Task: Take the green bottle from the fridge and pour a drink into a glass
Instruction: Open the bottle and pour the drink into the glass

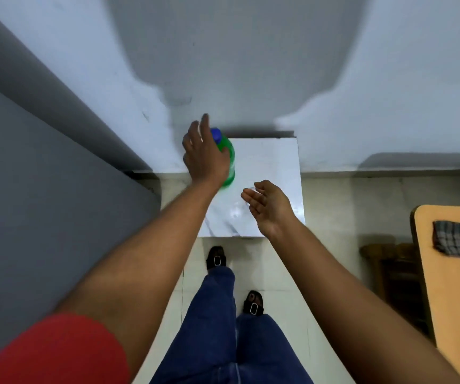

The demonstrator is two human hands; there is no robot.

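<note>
Here, left hand (205, 155) with fingers spread lies against green bottle (227, 159) on white marble slab (273, 162); grip unclear. Right hand (269, 206) open beside faint glass (246, 196).

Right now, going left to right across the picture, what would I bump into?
Grey wall → left hand → green bottle → right hand → orange table.
</note>
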